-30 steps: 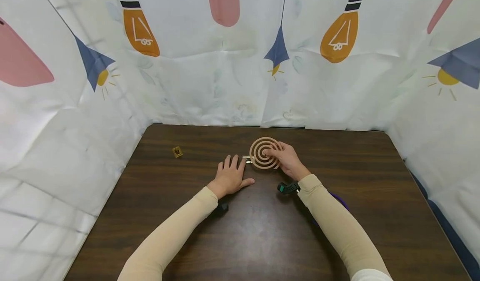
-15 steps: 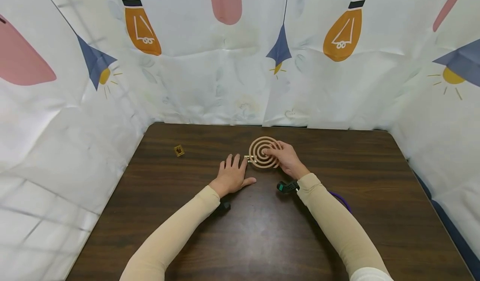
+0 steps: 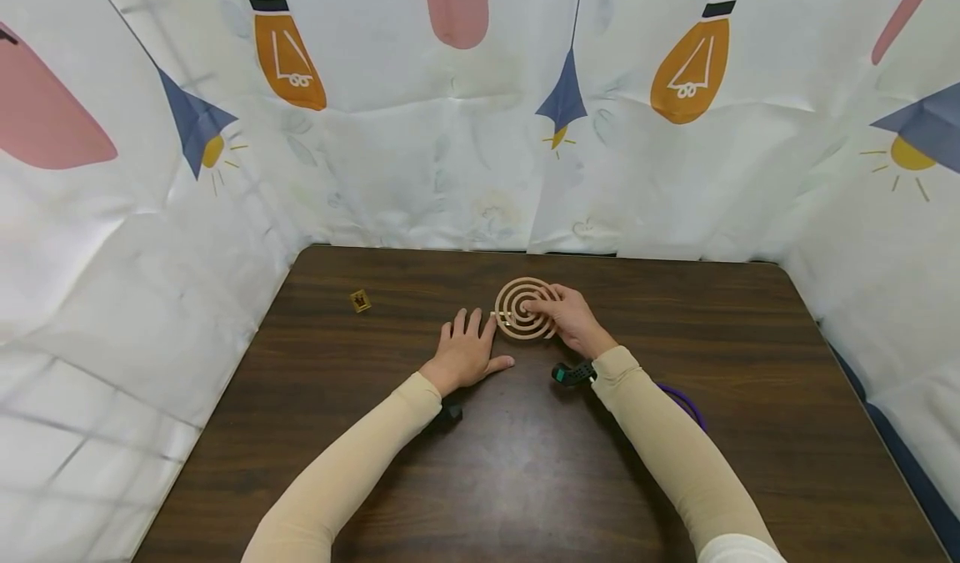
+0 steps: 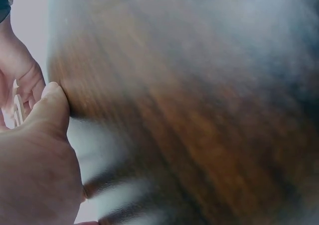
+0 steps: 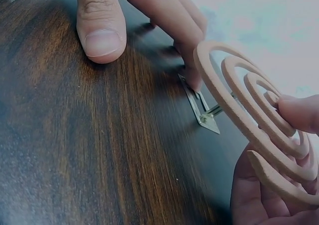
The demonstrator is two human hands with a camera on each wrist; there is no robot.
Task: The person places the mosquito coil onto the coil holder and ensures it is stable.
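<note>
Your right grip (image 3: 573,321) is pinching the tan spiral coil (image 3: 516,304), thumb laid near its centre and the other fingers behind it. The coil is held up at the far part of the counter (image 3: 495,480), close in front of the patterned white cloth (image 3: 375,171) and just to the right of your left grip (image 3: 465,357). In your right wrist view it stands tilted on edge, clear of the wood. Your left grip is spread, thumb out to the side, with the index fingertip on the thin metal stand (image 5: 208,123), which lies flat. A narrow prong rises from that stand towards the coil; you cannot tell whether the two touch. Well to the left, you have a small gold packet (image 3: 361,300) with a dark mark. A black device (image 3: 573,374) with a green patch sits at your right wrist, and a purple cable (image 3: 684,400) curves out beside your right sleeve (image 3: 667,446)
</note>
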